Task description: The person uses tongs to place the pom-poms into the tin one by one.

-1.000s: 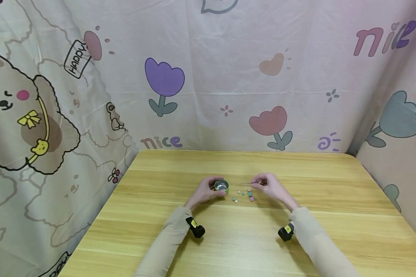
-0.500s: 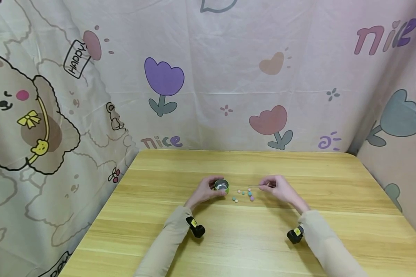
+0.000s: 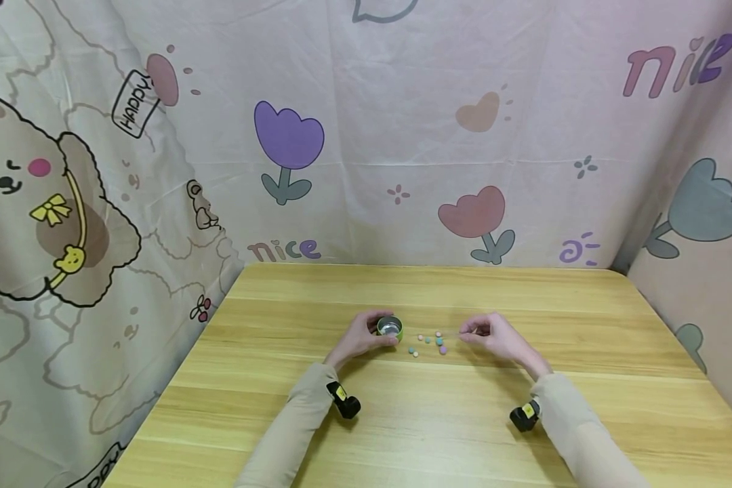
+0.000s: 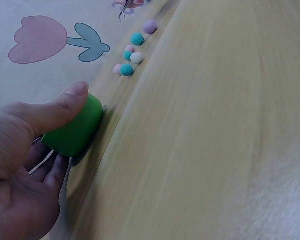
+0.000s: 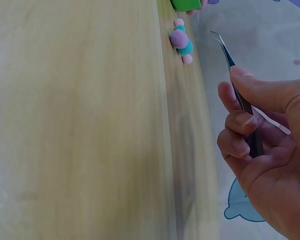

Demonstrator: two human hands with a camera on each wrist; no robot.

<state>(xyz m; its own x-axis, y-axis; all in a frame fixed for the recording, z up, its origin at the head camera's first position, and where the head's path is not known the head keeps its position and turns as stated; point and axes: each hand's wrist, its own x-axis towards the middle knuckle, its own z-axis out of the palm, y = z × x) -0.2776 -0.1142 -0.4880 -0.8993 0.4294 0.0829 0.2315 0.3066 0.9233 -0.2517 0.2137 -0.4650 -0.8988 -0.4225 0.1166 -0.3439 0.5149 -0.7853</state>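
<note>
My left hand (image 3: 360, 335) holds a small round green tin (image 4: 77, 130), thumb on one side and fingers on the other; its top is open and its inside looks metallic in the head view. To the right of the pom-poms, my right hand (image 3: 494, 337) grips a pair of bent-tip tweezers (image 5: 246, 106). Nothing shows between the tweezer tips in the right wrist view. Between the hands lie several small pom-poms: a purple pom-pom (image 3: 442, 350), a teal pom-pom (image 4: 137, 38), a white pom-pom (image 4: 136, 58), with pink ones among them.
A light wood-grain table (image 3: 402, 434) carries everything. Printed cloth (image 3: 354, 135) hangs behind and at both sides. A black wrist camera (image 3: 345, 401) sits on the left sleeve, another black camera (image 3: 526, 415) on the right.
My right hand with the tweezers has moved rightward, away from the tin and past the pom-poms. The left hand and the tin have stayed in place.
</note>
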